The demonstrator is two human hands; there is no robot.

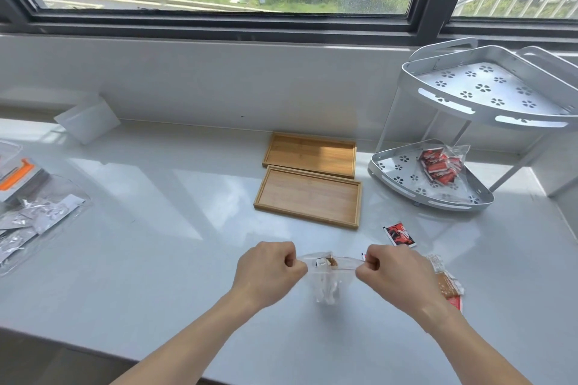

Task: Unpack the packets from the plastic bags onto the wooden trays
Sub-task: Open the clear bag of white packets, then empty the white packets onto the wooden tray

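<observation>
Both hands' fingers [294, 261] pinch plastic bag [327, 278] top | stretched between

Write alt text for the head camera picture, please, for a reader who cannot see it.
Two hands, left hand and right hand, pinch the top of a small clear plastic bag over a white counter. Beyond lie two empty wooden trays, a loose red packet, and a bag of red packets on a metal rack.

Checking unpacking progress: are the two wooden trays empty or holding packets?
Empty. Both the near tray and the far tray show bare wood; one red packet lies on the counter beside them.
</observation>
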